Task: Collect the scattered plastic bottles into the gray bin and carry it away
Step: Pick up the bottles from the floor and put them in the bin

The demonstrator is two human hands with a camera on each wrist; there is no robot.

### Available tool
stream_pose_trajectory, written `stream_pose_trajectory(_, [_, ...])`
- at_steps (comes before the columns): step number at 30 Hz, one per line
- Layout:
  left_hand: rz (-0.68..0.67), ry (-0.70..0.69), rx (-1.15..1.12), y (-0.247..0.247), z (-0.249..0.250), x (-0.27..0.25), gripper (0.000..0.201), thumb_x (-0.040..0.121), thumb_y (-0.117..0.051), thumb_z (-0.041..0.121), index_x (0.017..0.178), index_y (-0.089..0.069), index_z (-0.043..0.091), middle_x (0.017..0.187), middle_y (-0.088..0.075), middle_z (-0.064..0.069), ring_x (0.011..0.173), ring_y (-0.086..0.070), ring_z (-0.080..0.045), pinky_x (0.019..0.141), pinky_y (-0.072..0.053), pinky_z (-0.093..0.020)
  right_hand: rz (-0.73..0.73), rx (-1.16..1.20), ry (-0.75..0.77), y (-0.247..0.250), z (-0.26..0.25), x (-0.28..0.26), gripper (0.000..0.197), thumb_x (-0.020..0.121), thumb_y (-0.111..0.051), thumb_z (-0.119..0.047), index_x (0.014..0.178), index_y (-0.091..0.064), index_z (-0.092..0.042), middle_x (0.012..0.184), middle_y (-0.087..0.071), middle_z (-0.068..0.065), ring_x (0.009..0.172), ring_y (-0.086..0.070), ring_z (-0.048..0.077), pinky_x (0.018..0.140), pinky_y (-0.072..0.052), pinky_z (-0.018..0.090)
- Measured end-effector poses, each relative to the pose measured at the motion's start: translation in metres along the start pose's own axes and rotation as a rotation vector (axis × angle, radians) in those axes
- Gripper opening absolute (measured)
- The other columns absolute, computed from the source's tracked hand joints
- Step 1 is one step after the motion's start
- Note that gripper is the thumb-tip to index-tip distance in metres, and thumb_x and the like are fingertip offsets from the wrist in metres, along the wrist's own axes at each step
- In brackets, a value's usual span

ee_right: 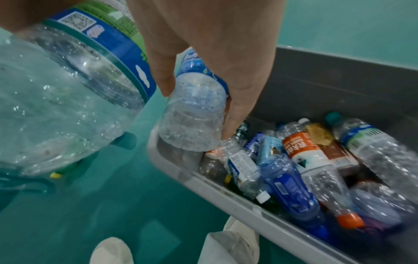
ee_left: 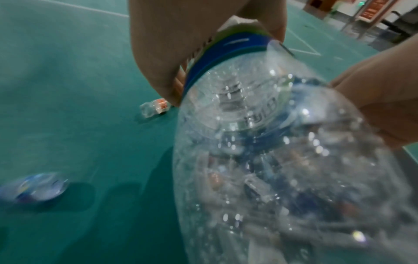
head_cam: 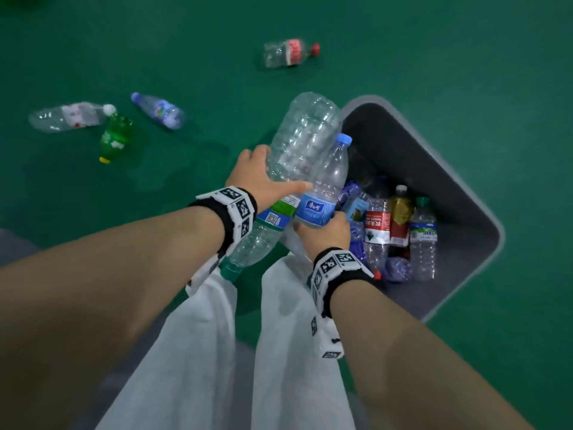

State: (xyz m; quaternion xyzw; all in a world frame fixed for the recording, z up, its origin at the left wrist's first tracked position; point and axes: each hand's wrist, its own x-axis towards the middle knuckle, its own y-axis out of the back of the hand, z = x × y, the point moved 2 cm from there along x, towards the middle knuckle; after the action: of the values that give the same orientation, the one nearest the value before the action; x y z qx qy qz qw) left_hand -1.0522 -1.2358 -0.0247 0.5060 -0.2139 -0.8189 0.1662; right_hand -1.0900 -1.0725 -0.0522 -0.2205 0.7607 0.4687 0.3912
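My left hand [head_cam: 260,175] grips a large clear bottle [head_cam: 300,144] with a blue-green label, held tilted over the near-left corner of the gray bin [head_cam: 403,150]. In the left wrist view the fingers [ee_left: 158,53] wrap the large bottle [ee_left: 271,160] at its label. My right hand [head_cam: 328,231] holds a small blue-capped water bottle [head_cam: 328,181] by its lower part, just above the bin's edge. The right wrist view shows that small bottle [ee_right: 194,110] hanging over the bin's wall [ee_right: 328,85], beside the large bottle [ee_right: 68,89]. Several bottles [ee_right: 305,160] lie inside the bin.
On the green floor lie a red-label bottle [head_cam: 290,52], a blue bottle [head_cam: 158,110], a clear white-capped bottle [head_cam: 69,117] and a green bottle [head_cam: 114,136]. My white-trousered legs [head_cam: 201,352] stand at the bin's near side, shoes [ee_right: 110,250] beside it.
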Motion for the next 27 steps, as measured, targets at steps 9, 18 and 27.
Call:
stream_pose_trajectory(9, [-0.142,-0.152,0.248,-0.082,0.098,0.006,0.117,0.056,-0.069,0.074,0.148,-0.022,0.019,0.151,-0.029,-0.007,0.136,-0.035,-0.024,0.109,-0.036,-0.040,0.063,0.222,-0.178,0.059,0.066,0.031,0.080,0.046,-0.078,-0.045,0.116,-0.052,-0.016,0.115,-0.061,0.007,0.101,-0.063,0.026,0.089,-0.054,0.044])
stream_pose_trajectory(18, [-0.211,-0.174,0.423,-0.168,0.140,0.034,0.116,0.054,-0.075,0.069,0.145,-0.027,0.016,0.143,-0.034,-0.011,0.127,-0.044,-0.029,0.104,-0.042,-0.044,0.109,0.187,-0.277,0.104,0.135,0.071,0.068,0.067,-0.081,-0.032,0.122,-0.050,-0.009,0.124,-0.050,0.010,0.107,-0.058,0.027,0.092,-0.052,0.039])
stream_pose_trajectory(27, [-0.222,-0.205,0.641,-0.235,0.135,0.071,0.105,0.060,-0.077,0.062,0.141,-0.030,0.016,0.140,-0.034,-0.012,0.123,-0.046,-0.032,0.096,-0.044,-0.039,0.094,0.195,-0.376,0.110,0.187,0.122,0.075,0.073,-0.082,-0.029,0.132,-0.041,-0.008,0.133,-0.041,0.012,0.117,-0.053,0.031,0.097,-0.048,0.043])
